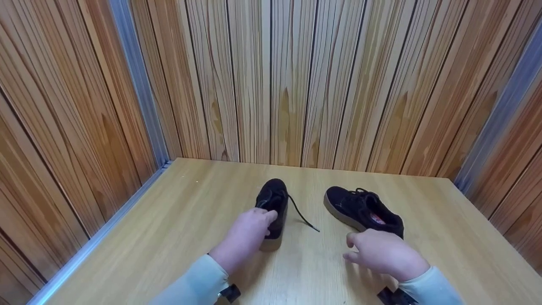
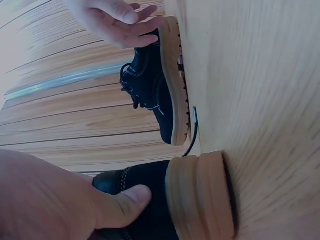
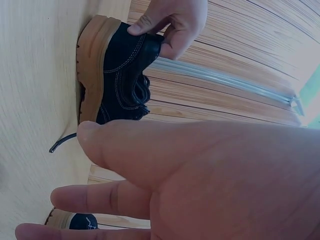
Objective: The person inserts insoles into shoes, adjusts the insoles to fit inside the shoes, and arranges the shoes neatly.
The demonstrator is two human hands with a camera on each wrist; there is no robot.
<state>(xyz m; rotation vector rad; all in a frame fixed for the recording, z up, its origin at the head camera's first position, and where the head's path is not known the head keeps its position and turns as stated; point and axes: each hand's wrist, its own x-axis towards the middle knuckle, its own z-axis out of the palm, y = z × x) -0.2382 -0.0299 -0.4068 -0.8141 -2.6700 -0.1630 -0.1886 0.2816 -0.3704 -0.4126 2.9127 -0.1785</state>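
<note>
Two black lace-up shoes with tan soles stand on the wooden table. My left hand (image 1: 247, 231) grips the heel collar of the left shoe (image 1: 274, 190), whose toe points away from me. In the right wrist view, the thumb of that left hand (image 3: 182, 20) presses the outside of the shoe's heel (image 3: 125, 57). One loose shoelace (image 1: 301, 217) trails from this shoe to the right. Near the heel of the right shoe (image 1: 349, 209), which is turned at an angle, hovers my right hand (image 1: 381, 253). Its fingers (image 3: 100, 197) are extended and hold nothing.
The wooden tabletop (image 1: 169, 228) meets a wood-plank back wall (image 1: 288, 84). Plank side walls (image 1: 55, 106) rise at left and right, with metal strips (image 1: 142, 80) along the corners. Dark wrist devices (image 1: 230, 292) sit at both cuffs.
</note>
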